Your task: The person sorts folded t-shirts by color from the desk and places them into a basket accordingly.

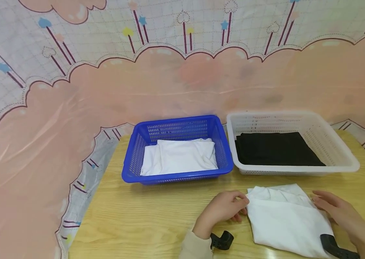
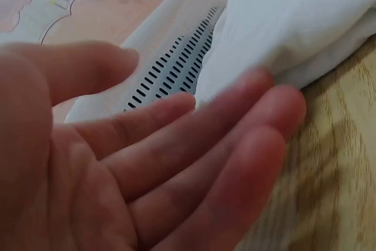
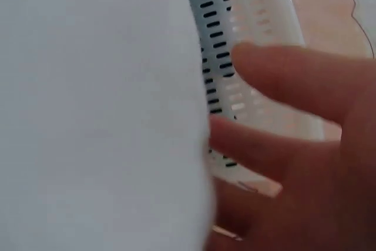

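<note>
In the head view, we see the folded white cloth (image 1: 289,223) at lower right of the frame, below the white basket (image 1: 299,168). The left hand (image 1: 224,209) is at its left edge, the right hand (image 1: 339,208) beside its right. We judge it light, soft and limp, hardly fragile, but apt to sag and unfold.

In the left wrist view, we see nearly straight fingers, the thumb apart, nothing gripped.

In the right wrist view, thumb and forefinger are extended; lower fingertips pass behind the cloth, their contact unclear. We would support both side edges from beneath, thumbs on top.
</note>
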`<action>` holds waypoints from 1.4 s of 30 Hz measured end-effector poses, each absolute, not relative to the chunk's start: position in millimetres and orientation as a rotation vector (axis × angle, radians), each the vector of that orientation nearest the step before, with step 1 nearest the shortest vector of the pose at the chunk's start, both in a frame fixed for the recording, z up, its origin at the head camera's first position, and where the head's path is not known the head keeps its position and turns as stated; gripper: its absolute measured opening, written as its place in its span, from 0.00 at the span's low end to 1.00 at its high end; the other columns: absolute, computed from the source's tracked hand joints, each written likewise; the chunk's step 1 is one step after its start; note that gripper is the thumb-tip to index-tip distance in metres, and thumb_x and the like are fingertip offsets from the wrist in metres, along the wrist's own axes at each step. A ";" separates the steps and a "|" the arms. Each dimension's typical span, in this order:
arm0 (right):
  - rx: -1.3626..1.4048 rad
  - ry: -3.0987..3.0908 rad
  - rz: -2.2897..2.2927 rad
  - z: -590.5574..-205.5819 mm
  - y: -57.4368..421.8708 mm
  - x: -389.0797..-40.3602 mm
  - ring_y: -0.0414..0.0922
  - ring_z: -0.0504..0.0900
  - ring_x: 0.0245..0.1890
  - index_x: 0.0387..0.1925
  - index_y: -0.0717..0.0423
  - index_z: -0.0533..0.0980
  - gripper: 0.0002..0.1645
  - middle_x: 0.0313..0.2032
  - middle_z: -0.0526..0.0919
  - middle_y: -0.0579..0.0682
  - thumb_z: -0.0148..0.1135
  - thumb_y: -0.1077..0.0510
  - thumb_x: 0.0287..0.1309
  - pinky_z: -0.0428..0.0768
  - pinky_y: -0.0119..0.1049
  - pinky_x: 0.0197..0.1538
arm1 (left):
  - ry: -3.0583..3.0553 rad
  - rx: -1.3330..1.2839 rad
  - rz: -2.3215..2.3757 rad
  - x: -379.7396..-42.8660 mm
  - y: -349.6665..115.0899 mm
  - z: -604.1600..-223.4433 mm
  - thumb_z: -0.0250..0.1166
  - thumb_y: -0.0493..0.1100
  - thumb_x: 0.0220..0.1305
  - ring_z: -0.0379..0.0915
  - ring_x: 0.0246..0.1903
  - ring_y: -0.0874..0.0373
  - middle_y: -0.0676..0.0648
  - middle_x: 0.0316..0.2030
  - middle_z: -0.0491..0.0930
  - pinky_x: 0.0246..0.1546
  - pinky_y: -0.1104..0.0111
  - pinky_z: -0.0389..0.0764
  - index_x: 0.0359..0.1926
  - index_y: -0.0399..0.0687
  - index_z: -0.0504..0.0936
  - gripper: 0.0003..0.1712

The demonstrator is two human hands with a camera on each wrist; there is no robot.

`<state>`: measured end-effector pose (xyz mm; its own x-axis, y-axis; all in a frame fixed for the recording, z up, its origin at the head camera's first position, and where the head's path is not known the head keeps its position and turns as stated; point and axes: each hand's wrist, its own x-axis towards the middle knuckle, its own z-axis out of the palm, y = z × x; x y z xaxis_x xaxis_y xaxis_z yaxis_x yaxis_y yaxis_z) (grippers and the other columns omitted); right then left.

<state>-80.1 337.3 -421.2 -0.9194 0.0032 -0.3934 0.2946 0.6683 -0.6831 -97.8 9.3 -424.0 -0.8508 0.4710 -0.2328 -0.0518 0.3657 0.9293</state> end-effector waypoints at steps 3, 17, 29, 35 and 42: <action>0.290 2.403 -1.150 -423.2 341.6 -79.5 0.55 0.72 0.45 0.63 0.70 0.49 0.49 0.58 0.55 0.74 0.39 0.33 0.59 0.76 0.47 0.38 | 2.073 0.387 1.523 -98.3 7.4 -426.5 0.53 0.53 0.62 0.76 0.17 0.56 0.52 0.22 0.80 0.18 0.65 0.76 0.42 0.52 0.78 0.14; -0.078 2.216 -1.359 -432.1 313.5 -73.9 0.44 0.63 0.53 0.64 0.61 0.53 0.36 0.63 0.47 0.68 0.52 0.51 0.60 0.73 0.46 0.45 | 2.165 0.298 1.464 -108.9 0.5 -433.1 0.54 0.56 0.61 0.75 0.18 0.57 0.49 0.19 0.77 0.20 0.67 0.75 0.32 0.55 0.77 0.13; -0.126 1.982 -1.590 -440.1 295.6 -76.7 0.52 0.72 0.47 0.66 0.54 0.47 0.33 0.60 0.52 0.60 0.47 0.55 0.64 0.75 0.47 0.43 | 2.396 0.297 1.347 -118.9 -7.4 -431.5 0.52 0.60 0.61 0.71 0.20 0.61 0.54 0.23 0.77 0.28 0.69 0.71 0.56 0.49 0.71 0.28; -0.104 1.962 -1.599 -440.6 293.5 -76.4 0.43 0.69 0.49 0.66 0.53 0.49 0.33 0.62 0.46 0.62 0.47 0.54 0.63 0.74 0.41 0.47 | 2.494 0.390 1.159 -113.7 -3.7 -424.8 0.52 0.60 0.61 0.61 0.18 0.63 0.54 0.15 0.65 0.20 0.71 0.65 0.19 0.51 0.72 0.23; -0.077 2.016 -1.576 -442.2 286.4 -76.4 0.43 0.67 0.51 0.66 0.54 0.50 0.34 0.64 0.44 0.62 0.50 0.54 0.62 0.74 0.40 0.46 | 2.513 0.440 1.115 -111.5 -2.9 -424.6 0.52 0.62 0.59 0.62 0.18 0.63 0.55 0.17 0.66 0.19 0.72 0.64 0.17 0.52 0.69 0.24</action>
<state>-76.4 286.4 -442.2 -0.8338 -0.3820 -0.3985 0.2947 0.3025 -0.9064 -111.5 -2.9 -424.6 -0.8884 0.4163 -0.1933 0.1361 0.6411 0.7553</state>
